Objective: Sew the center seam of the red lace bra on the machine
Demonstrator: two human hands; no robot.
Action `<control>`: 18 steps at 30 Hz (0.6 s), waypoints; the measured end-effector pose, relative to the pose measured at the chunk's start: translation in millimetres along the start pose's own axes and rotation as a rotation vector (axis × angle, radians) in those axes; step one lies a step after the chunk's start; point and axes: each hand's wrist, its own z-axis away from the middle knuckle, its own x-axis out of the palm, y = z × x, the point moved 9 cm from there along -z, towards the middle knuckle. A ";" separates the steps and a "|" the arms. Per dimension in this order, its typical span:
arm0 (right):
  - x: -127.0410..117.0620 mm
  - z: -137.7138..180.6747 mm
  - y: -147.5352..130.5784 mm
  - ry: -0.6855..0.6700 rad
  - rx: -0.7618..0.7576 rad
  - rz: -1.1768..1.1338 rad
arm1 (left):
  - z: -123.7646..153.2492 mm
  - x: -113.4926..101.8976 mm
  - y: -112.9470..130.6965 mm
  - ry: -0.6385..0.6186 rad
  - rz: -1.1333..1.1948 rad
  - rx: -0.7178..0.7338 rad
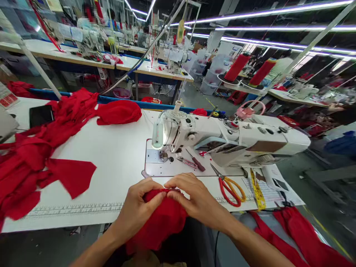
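A piece of red fabric [161, 222] hangs from both my hands at the front edge of the sewing table. My left hand [141, 202] pinches its top edge between thumb and fingers. Close beside it, my right hand [191, 198] grips the same edge, the two thumbs nearly meeting. Just beyond my hands stands a white sewing machine [205, 129], its needle area near the metal plate [155, 156]. A pair of scissors [229, 187] with red and orange handles lies to the right of my right hand.
Heaped red fabric [30, 155] covers the table's left side, near a black phone [41, 116]. A seam ripper [197, 161] and tweezers [187, 162] lie on the machine bed. A yellow tape measure [258, 191] is at right. Red thread cones [237, 68] stand behind.
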 end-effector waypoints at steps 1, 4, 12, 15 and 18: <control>-0.3 -0.2 -1.0 -0.003 -0.008 0.010 | -1.0 -1.0 4.6 0.021 -0.013 0.035; -2.4 0.0 -5.1 0.008 -0.036 0.046 | -2.5 -4.1 14.5 0.074 -0.025 0.099; 23.2 -11.2 -23.6 0.174 -0.169 0.265 | 25.4 -19.2 -25.3 0.119 0.104 -0.127; 61.3 -49.8 -44.1 0.240 -0.224 0.306 | 30.9 -81.5 -45.3 0.217 0.000 -0.192; 76.2 -108.7 -52.4 0.341 -0.086 -0.050 | -6.0 -158.2 -15.7 0.226 -0.421 0.031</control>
